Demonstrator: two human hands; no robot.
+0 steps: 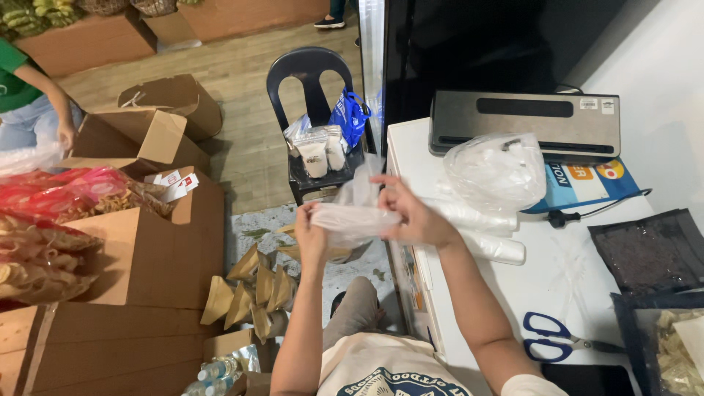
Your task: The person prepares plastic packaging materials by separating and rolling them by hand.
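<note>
Both my hands hold one clear plastic bag [350, 218] in front of me, beside the left edge of a white table [557, 271]. My left hand [311, 229] pinches the bag's left end. My right hand [411, 213] grips its right side, and a loose flap of the bag sticks up above the fingers. A bunch of similar clear bags [497, 170] and folded plastic [484, 233] lie on the table just right of my right hand.
A silver vacuum sealer [524, 123] stands at the table's back. Blue-handled scissors [551, 339] and dark trays [649, 253] lie at the right. A black chair [312, 81] holds filled packets. Cardboard boxes [139, 257] with snack bags, brown pouches [253, 290] and another person [29, 103] are at left.
</note>
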